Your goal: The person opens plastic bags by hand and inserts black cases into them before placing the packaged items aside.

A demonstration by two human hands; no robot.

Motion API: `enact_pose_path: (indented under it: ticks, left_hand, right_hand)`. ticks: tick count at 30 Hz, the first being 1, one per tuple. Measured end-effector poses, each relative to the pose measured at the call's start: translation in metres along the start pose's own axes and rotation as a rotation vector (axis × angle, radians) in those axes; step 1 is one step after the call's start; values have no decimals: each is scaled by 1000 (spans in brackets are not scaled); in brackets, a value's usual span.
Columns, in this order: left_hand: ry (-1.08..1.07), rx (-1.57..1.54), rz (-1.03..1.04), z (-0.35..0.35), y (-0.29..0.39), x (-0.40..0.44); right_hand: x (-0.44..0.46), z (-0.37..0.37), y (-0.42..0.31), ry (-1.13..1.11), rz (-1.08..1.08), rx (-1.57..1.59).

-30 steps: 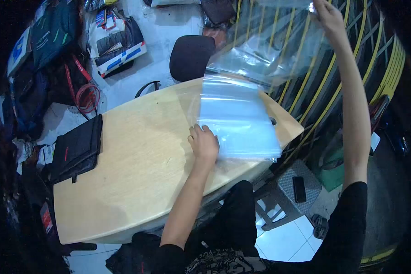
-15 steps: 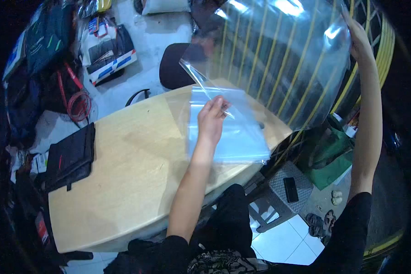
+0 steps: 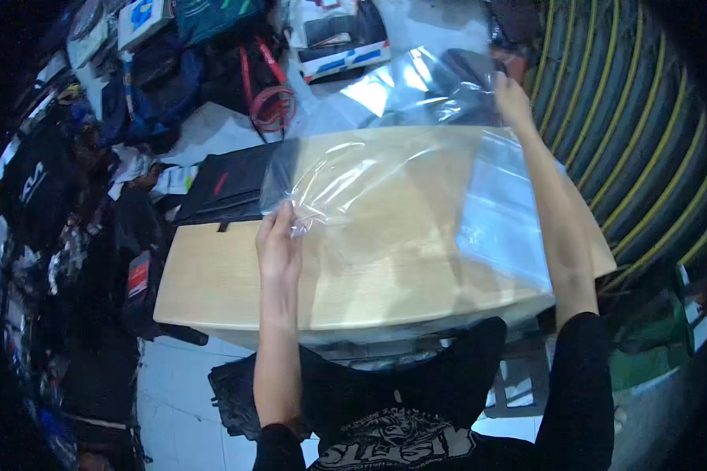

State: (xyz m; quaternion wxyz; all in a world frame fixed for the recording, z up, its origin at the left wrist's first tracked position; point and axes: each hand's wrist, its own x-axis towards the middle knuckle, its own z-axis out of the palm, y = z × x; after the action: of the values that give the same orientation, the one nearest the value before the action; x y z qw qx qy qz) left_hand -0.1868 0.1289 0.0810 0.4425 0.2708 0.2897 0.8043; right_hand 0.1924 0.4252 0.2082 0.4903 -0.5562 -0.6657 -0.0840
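A large clear plastic sheet (image 3: 369,169) is stretched between my hands above the wooden table (image 3: 369,290). My left hand (image 3: 281,239) pinches its near left corner, above the table's left part. Farther away and to the right, my right hand (image 3: 512,100) grips the sheet's far right end, past the table's back edge. A stack of clear plastic sheets (image 3: 503,212) lies on the table's right part, partly hidden by my right forearm.
A black folder (image 3: 236,184) lies at the table's back left. Black hoses with yellow stripes (image 3: 628,125) stand at the right. Bags and a red coil (image 3: 272,108) are behind the table. A green bag (image 3: 652,353) is at the lower right.
The view has turned left. The plastic sheet has come off the stack and moved left over the table. My left hand, earlier on the stack, now holds the sheet's corner farther left.
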Motion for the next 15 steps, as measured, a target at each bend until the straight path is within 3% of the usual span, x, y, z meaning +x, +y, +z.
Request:
enact_pose_path:
  ticks: [2,3,4,5,6,7,9,15]
  left_hand:
    - [131,-33,48,-6,0,-16]
    - [197,-54,68,-8,-5,-25]
    - [227,-94,74,-11,-13,-29]
    - [291,-86,4,-5,-22,-38]
    - [352,-82,-67,6,-28,-48]
    - [409,-78,-139,17,-33,-56]
    - [355,-150,-205,35,-37,-74]
    - [136,100,-150,45,-55,-99]
  right_hand:
    - [-34,10,-80,264,-221,42]
    - [-55,17,-114,225,-282,103]
    - [-103,-1,-160,77,-388,219]
    - [-139,-2,-180,-333,-341,478]
    - [-187,-27,-209,-647,-213,472]
    - [-232,1,-201,-551,-571,615]
    - [-271,-33,-206,-784,-615,435]
    - [-267,-35,-158,-1155,-96,870]
